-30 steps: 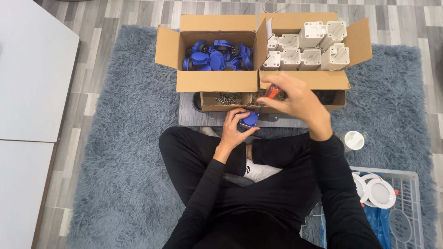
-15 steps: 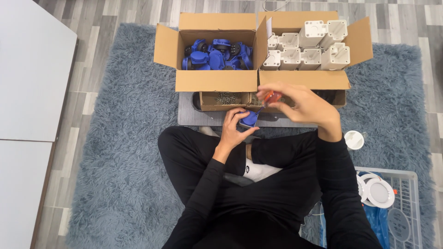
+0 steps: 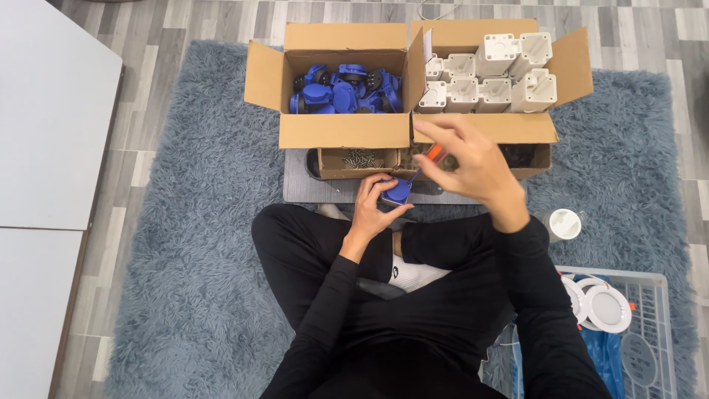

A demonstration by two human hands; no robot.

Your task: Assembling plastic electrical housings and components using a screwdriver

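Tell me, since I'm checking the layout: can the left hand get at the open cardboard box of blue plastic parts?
Probably yes. The open cardboard box of blue plastic parts sits just beyond the left hand, flaps open and nothing between, but that hand's grip is full with a blue plastic part.

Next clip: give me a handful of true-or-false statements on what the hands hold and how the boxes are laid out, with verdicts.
1. The left hand holds a blue plastic part. True.
2. The right hand holds a hammer. False: it grips an orange-handled tool, seemingly a screwdriver, pointed down at the blue part.
3. The left cardboard box is filled with white parts. False: it holds blue parts; the white parts sit in the right cardboard box.
4. The person sits cross-legged on a shaggy grey-blue rug. True.
5. The small open box of screws lies behind the two big boxes. False: it lies in front of them, nearer the person.
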